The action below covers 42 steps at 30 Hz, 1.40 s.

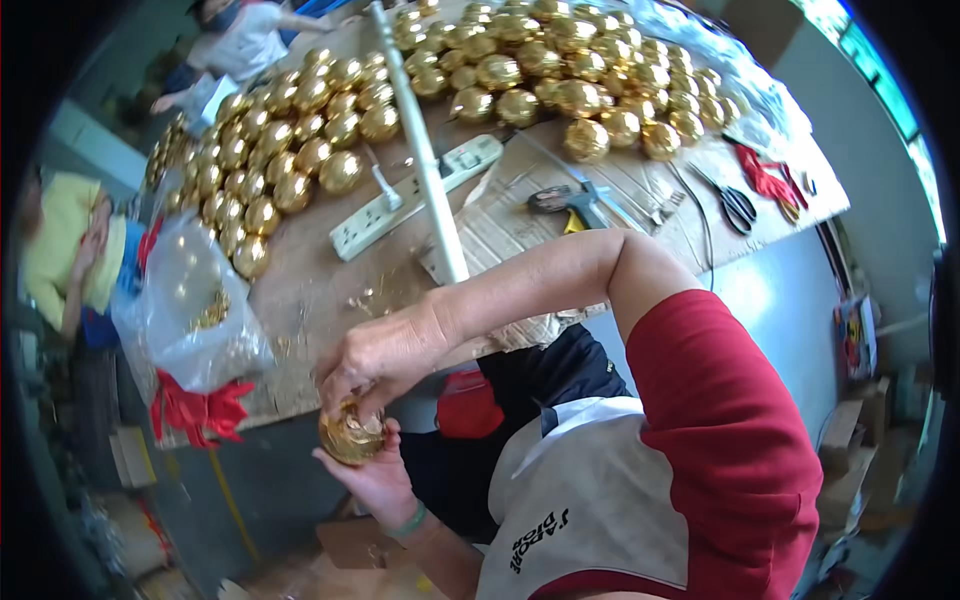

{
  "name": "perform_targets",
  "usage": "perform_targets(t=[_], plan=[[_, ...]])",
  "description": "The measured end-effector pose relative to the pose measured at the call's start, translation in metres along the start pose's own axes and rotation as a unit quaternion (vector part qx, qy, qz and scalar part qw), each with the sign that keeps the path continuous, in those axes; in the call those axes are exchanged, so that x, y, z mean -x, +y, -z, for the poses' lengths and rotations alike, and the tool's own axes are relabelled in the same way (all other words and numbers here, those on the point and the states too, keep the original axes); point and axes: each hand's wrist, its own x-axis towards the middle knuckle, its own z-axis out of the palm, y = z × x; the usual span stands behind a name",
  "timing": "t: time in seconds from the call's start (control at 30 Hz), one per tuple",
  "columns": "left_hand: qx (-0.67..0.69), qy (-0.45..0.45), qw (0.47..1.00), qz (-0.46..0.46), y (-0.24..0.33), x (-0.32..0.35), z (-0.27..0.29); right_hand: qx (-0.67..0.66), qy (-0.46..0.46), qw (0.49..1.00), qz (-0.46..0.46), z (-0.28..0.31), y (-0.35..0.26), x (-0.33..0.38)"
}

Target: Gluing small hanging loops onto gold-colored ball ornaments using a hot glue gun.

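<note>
Gold ball (347,446): held up in both hands, by the near edge of the table (300,300), over the lap side. Form rounded; skin bright gold, foil-like, finely creased, broken up by small highlights. A paler, uneven patch is shown on the upper side, right at the fingertips; whether it is a hollow or loose foil cannot be told. Upper left part hidden by fingers.

Left hand (375,485): palm turned up, ball cupped from below, gripped between thumb and curled fingers. A green band (409,520) is worn at the wrist.

Right hand (385,355): brought over the ball from above, fingers bent, tips set against the top by the pale patch. Whether anything is pinched between them cannot be told.

On the table: many similar gold balls (497,72) are heaped in 2 spreads, parted by a white pole (415,140). A white power strip (365,226) is crossed by the pole. A glue gun (583,207) is laid on flattened cardboard (520,165); black-handled scissors (738,212) are placed farther right. A clear plastic bag (190,290) is set at the left, gold scraps inside, red cloth (200,412) below it. 2 other people are seen beyond the table.
</note>
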Motion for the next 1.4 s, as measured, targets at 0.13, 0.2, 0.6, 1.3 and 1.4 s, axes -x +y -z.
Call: perform_targets(t=[0.13,0.2,0.6,1.3,1.4], plan=[[-0.012,0.17,0.985,-0.011,-0.052,-0.001,-0.09,-0.038,0.147,0.985,-0.082,-0.025,-0.065,0.055],[-0.043,0.339,0.939,-0.022,-0.059,-0.023,-0.106,-0.019,0.168,0.98,-0.109,-0.029,-0.066,0.061],[-0.287,0.325,0.901,0.007,-0.051,0.001,-0.095,0.225,0.497,0.647,-0.533,0.13,-0.093,0.275],[-0.32,0.432,0.843,0.02,-0.039,0.06,-0.065,0.477,0.139,0.606,-0.621,0.168,-0.021,0.31],[-0.32,0.427,0.845,0.028,-0.043,0.053,-0.064,0.387,0.049,0.66,-0.642,0.151,0.031,0.303]])
